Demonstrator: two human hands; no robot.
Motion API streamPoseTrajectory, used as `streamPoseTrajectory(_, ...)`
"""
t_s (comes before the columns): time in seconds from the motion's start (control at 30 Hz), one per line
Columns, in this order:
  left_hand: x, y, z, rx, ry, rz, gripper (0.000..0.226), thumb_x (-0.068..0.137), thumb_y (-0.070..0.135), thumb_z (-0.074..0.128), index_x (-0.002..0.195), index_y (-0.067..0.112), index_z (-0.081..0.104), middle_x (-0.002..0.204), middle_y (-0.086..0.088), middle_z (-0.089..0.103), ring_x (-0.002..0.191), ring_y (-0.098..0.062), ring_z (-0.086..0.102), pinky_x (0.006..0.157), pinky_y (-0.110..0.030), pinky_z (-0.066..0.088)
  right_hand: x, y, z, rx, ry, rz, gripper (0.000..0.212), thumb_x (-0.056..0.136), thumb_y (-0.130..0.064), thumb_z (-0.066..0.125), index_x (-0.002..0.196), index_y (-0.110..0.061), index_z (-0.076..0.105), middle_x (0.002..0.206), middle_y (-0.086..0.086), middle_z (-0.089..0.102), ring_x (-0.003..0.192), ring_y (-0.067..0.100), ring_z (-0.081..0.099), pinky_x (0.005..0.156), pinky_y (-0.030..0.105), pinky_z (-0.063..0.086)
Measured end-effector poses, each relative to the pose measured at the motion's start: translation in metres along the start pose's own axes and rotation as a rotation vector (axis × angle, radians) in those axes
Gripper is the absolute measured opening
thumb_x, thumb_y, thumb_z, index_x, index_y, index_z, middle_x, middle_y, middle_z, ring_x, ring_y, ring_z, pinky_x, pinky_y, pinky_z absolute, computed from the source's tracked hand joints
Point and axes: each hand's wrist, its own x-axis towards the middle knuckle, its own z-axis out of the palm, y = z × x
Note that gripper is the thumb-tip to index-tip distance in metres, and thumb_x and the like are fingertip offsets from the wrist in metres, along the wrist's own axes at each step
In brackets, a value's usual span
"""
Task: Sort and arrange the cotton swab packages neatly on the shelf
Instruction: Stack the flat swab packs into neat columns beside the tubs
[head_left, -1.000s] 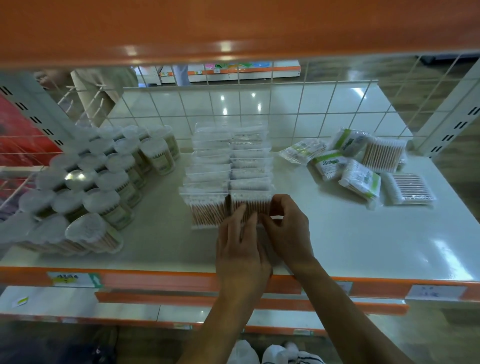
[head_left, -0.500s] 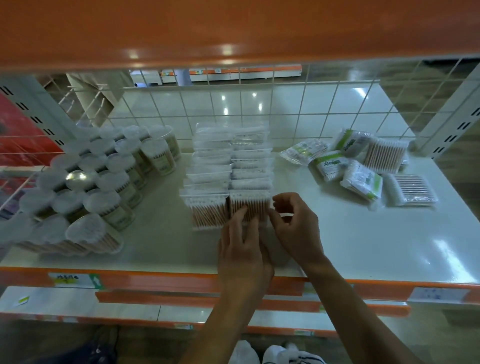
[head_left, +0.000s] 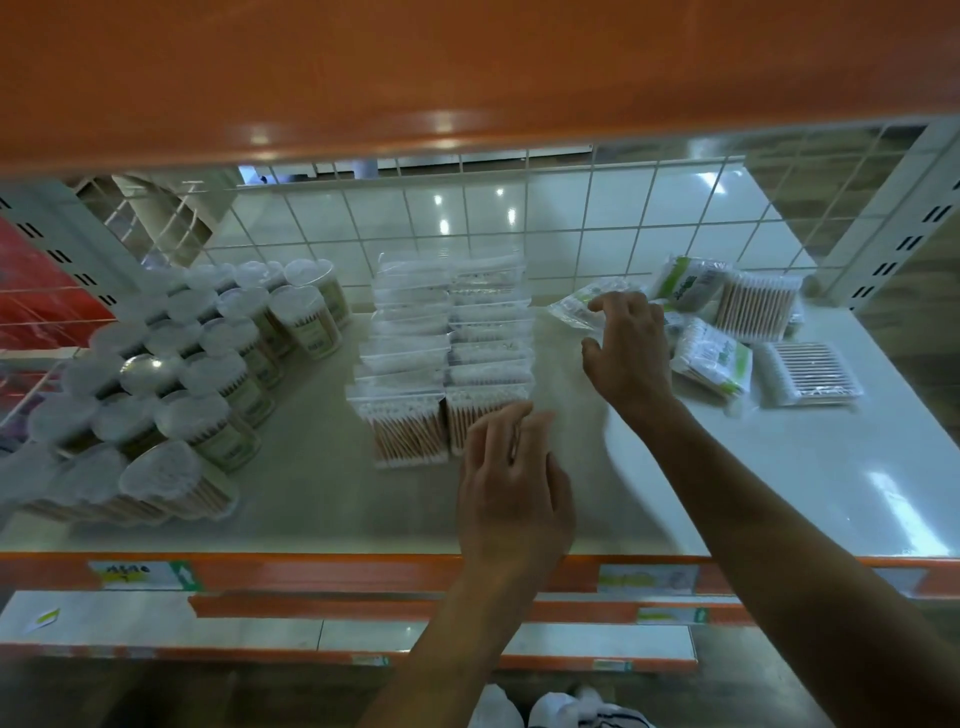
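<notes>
White shelf (head_left: 779, 467) | right grip (head_left: 631, 353) spread over loose bag (head_left: 574, 306) | left grip (head_left: 514, 488) slack (beside rows (head_left: 447, 338))

Clear swab packs (head_left: 410, 431) stand in two rows at centre; loose packs (head_left: 712, 359) lie scattered right

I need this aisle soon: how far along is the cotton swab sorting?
Done: round tubs grouped on the left, flat packs in two rows mid-shelf. In hand: right hand reaches for a clear bag; left hand hovers by the rows. Left: the loose pile at right.
</notes>
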Motion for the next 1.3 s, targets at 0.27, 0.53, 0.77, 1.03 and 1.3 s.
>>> streamPoseTrajectory(0.27, 0.01, 0.012, 0.005, -0.039, -0.014, 0.047, 0.033, 0.08, 0.014, 0.048, 0.107, 0.008, 0.065, 0.109, -0.006, 0.061, 0.103, -0.021, 0.049, 0.09, -0.026, 0.037, 0.019, 0.016, 0.016, -0.232, -0.042, -0.127, 0.036, 0.078, 0.003, 0.053, 0.113, -0.003, 0.058, 0.117, 0.015, 0.056, 0.114, 0.036, 0.044, 0.086, 0.043, 0.041)
streamPoseTrajectory(0.53, 0.01, 0.022, 0.006, -0.098, -0.115, 0.059, 0.032, 0.081, 0.018, 0.047, 0.108, 0.012, 0.063, 0.104, -0.002, 0.062, 0.095, -0.02, 0.054, 0.078, -0.029, 0.047, 0.03, 0.024, 0.016, -0.214, -0.036, -0.123, 0.036, 0.083, 0.001, 0.05, 0.115, -0.011, 0.06, 0.12, 0.009, 0.059, 0.12, 0.03, 0.043, 0.092, 0.042, 0.034)
streamPoseTrajectory(0.77, 0.005, 0.03, 0.008, -0.155, -0.186, 0.03, 0.034, 0.083, 0.021, 0.049, 0.114, 0.013, 0.06, 0.105, -0.002, 0.062, 0.092, -0.019, 0.059, 0.072, -0.029, 0.052, 0.008, 0.021, 0.012, -0.047, 0.138, -0.159, 0.031, 0.083, -0.006, 0.05, 0.109, -0.01, 0.065, 0.109, 0.008, 0.066, 0.108, 0.032, 0.054, 0.086, 0.043, 0.039)
streamPoseTrajectory(1.03, 0.013, 0.039, 0.003, -0.22, -0.162, -0.066, 0.055, 0.087, 0.026, 0.04, 0.141, 0.013, 0.04, 0.139, -0.004, 0.048, 0.126, -0.015, 0.043, 0.103, -0.02, 0.033, -0.032, 0.003, -0.018, 0.161, 0.264, -0.068, 0.031, 0.084, -0.014, 0.054, 0.114, -0.011, 0.06, 0.108, 0.008, 0.066, 0.1, 0.028, 0.057, 0.085, 0.042, 0.045)
streamPoseTrajectory(1.3, 0.02, 0.041, -0.005, -0.353, -0.25, -0.126, 0.068, 0.085, -0.004, 0.048, 0.146, 0.019, 0.031, 0.148, 0.004, 0.038, 0.136, -0.009, 0.033, 0.104, -0.004, 0.019, -0.073, -0.022, -0.049, 0.428, 0.262, -0.023, 0.029, 0.087, -0.031, 0.054, 0.107, -0.012, 0.063, 0.096, -0.009, 0.061, 0.083, 0.001, 0.054, 0.07, 0.007, 0.04)
